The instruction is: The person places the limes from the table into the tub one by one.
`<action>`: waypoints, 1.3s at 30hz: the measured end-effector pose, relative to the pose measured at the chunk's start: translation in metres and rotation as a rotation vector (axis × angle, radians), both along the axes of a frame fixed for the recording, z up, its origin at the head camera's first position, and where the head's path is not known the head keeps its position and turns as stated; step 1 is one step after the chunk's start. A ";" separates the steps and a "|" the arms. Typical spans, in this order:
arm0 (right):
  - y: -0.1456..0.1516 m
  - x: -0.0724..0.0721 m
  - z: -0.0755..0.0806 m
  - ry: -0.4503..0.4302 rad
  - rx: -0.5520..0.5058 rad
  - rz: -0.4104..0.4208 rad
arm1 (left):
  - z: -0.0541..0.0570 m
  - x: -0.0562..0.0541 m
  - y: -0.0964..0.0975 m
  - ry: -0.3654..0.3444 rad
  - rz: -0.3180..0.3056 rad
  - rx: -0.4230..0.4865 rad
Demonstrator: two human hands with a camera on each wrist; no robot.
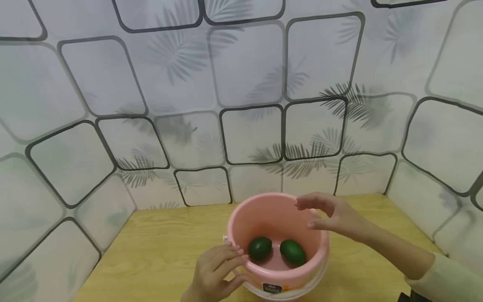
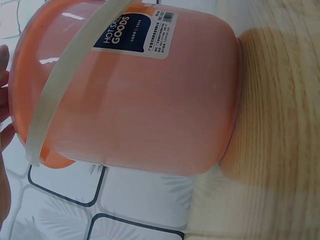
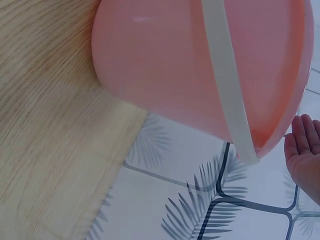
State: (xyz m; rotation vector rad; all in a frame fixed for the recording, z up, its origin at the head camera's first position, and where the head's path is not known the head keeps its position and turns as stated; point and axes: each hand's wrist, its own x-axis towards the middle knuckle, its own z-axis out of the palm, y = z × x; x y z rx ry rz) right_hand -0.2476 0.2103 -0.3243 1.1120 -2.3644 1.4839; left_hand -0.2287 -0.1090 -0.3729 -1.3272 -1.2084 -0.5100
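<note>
A pink plastic bucket (image 1: 277,274) stands upright on the table, its white handle (image 3: 227,75) lowered at the front. Two glossy dark green ovals that look like avocados lie apart on its floor, one on the left (image 1: 260,249) and one on the right (image 1: 292,253). At the bucket's near left rim is my left hand (image 1: 216,268), its fingertips right at the edge and nothing in its grasp. My right hand (image 1: 336,214) hovers over the far right rim, thumb and fingers spread apart with nothing between them.
Wood-grain tabletop (image 1: 162,251) surrounds the bucket. Behind and on both sides rise walls covered in patterned paper (image 1: 253,134) with rounded squares and leaves. A printed label (image 2: 137,32) is stuck on the bucket's front. Something black shows at the lower right edge.
</note>
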 end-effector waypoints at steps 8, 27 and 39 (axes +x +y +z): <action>0.008 0.008 0.000 0.004 0.015 -0.043 | 0.010 0.001 -0.004 -0.013 -0.012 -0.040; 0.011 0.018 0.000 0.130 0.154 -0.233 | 0.037 -0.010 -0.021 -0.120 -0.081 -0.092; 0.014 0.018 -0.008 0.480 0.240 -0.257 | 0.042 -0.015 -0.033 -0.130 0.025 -0.101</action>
